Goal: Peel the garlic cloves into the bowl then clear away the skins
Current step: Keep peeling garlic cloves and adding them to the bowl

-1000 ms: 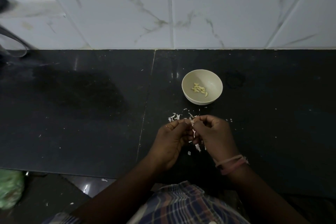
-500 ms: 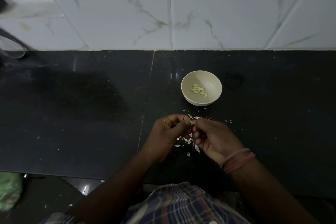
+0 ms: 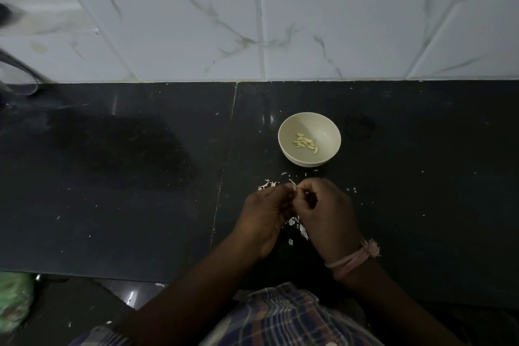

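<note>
While both hands meet just above the dark counter, the left hand and right hand curl their fingers around a garlic clove, of which only a pale sliver shows. Loose skins lie beneath and beside them. Just beyond sits the bowl holding peeled cloves. Flying skin scraps could land in the bowl, since it stands so near. No writing is readable.

Cream bowl upright on dark tabletop, just beyond my hands. Peeled cloves (small, pale yellow) clustered at its bottom. White skins scattered on tabletop between bowl and me, some under my hands. Clove being peeled hidden.
</note>
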`<control>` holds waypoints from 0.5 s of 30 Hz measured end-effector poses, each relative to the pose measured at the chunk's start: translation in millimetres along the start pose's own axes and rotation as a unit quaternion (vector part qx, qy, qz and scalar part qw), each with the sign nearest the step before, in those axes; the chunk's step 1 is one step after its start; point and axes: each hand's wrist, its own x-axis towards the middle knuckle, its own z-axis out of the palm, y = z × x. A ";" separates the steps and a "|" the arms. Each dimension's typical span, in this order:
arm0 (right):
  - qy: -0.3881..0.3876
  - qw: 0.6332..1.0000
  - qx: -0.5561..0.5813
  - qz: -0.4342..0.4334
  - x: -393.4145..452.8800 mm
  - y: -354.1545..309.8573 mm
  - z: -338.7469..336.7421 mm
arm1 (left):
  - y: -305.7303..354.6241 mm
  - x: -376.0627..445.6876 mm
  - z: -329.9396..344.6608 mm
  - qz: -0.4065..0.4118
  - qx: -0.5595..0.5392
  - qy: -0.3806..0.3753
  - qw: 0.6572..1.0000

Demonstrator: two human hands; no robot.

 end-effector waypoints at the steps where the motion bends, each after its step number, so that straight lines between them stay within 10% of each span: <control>1: -0.004 1.000 0.006 0.007 0.7 0.8 0.4 | -0.7 -0.1 -1.0 0.002 -0.004 0.010 1.000; 15: -0.029 0.992 0.099 0.071 2.7 1.1 1.5 | 0.7 4.3 -1.9 -0.007 -0.073 0.038 0.997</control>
